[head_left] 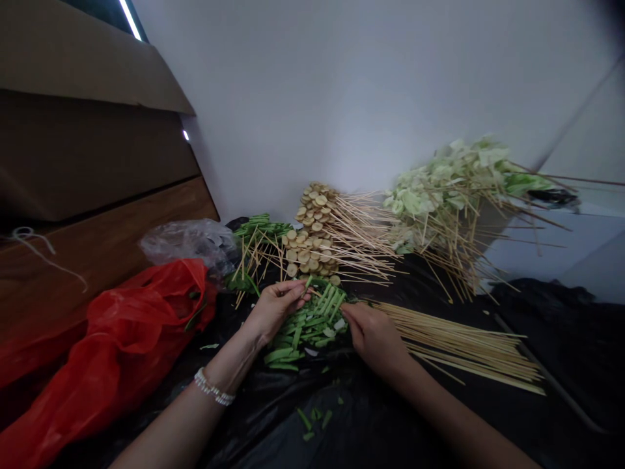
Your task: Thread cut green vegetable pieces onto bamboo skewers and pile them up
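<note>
My left hand is closed in a pinch, with a short green vegetable piece at the fingertips. A thin skewer tip shows close beside those fingers. My right hand is also closed, its thumb and finger pinched at the right end of a row of green pieces that look threaded on the skewer. Its grip on the stick is mostly hidden by the fingers. Under and between both hands lies a pile of cut green vegetable pieces on black plastic sheeting.
Bare skewers lie at right. Behind are skewered pale round slices, leafy skewers and green skewers. A red plastic bag and a clear bag are at left. A white wall rises behind.
</note>
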Tool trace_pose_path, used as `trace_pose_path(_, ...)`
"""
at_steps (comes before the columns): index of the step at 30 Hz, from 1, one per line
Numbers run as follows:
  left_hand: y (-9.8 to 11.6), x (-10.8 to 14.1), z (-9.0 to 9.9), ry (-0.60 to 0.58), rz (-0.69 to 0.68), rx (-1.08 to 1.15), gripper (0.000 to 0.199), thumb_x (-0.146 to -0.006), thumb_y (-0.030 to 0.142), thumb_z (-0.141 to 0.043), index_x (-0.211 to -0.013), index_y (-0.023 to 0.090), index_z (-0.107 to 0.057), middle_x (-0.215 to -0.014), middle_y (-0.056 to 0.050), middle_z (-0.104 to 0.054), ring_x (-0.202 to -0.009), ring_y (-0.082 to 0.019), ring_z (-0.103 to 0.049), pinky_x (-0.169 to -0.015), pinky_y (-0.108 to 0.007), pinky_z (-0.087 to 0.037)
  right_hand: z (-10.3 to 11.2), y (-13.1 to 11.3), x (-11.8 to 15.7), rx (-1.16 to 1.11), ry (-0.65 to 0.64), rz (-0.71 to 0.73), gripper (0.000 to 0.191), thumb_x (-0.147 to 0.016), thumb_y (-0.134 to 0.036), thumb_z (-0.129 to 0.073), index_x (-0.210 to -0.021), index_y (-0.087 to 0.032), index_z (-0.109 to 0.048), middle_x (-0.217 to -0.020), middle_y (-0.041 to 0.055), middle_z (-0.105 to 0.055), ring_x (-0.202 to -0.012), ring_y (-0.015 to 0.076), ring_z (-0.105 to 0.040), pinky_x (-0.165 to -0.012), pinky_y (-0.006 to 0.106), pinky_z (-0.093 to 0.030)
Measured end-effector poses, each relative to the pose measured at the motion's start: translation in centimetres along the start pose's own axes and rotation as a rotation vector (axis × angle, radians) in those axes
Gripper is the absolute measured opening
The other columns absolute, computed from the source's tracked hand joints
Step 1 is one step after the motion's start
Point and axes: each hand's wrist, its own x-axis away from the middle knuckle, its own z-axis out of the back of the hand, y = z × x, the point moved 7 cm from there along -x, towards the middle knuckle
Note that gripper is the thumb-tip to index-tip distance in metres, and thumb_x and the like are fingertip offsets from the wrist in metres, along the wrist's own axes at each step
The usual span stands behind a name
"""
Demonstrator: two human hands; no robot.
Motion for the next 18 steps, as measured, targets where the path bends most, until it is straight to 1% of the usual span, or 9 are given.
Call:
trace_pose_path(4,0.02,-0.12,0.32,0.044,-0.018,-0.021,0.039,-0.048,0.031,-0.089,-0.08,0.013,-0.074,-0.071,-0.005,-0.072,-0.063,-0.009,-0.064,-0.059,-0.015,-0.049,0.19,0.01,-0.11,-0.013,0.024,0.016,0.024,-0.093,-0.018,-0.04,-0.097,-0.019,-0.063,-0.084,0.0044,-0.065,-0.079,0.0172,-0.06,-0.073,0.025,-0.041)
trace_pose_path(7,-0.09,-0.15,0.47,0.053,-0.017,-0.039,0.037,-0.048,0.031,-0.089,-0.076,0.012,-0.073,-0.067,-0.003,-0.07,-0.061,-0.007,-0.063,-0.06,-0.014,-0.049,0.08,0.11,-0.08,-0.001,0.021,0.017,0.024,-0.093,-0.017,-0.04,-0.096,-0.019,-0.064,-0.082,0.004,-0.065,-0.077,0.0175,-0.06,-0.071,0.026,-0.041)
trace_pose_path(11,-0.15,-0.03,0.39,0.03,-0.009,-0.071,0.035,-0.049,0.031,-0.088,-0.075,0.011,-0.074,-0.067,-0.002,-0.07,-0.062,-0.007,-0.062,-0.06,-0.014,-0.048,-0.1,0.24,0.06,-0.015,0.035,0.01,0.023,-0.092,-0.017,-0.042,-0.095,-0.019,-0.064,-0.083,0.004,-0.066,-0.077,0.0178,-0.061,-0.071,0.026,-0.041)
trace_pose_path(18,-0.43,0.09,0.24,0.005,0.046,-0.062,0.035,-0.049,0.031,-0.088,-0.075,0.013,-0.075,-0.071,-0.002,-0.071,-0.064,-0.006,-0.063,-0.061,-0.012,-0.048,0.1,-0.04,0.02,-0.088,0.078,0.05,0.023,-0.091,-0.016,-0.043,-0.092,-0.018,-0.065,-0.086,0.0042,-0.069,-0.078,0.0166,-0.062,-0.072,0.025,-0.043)
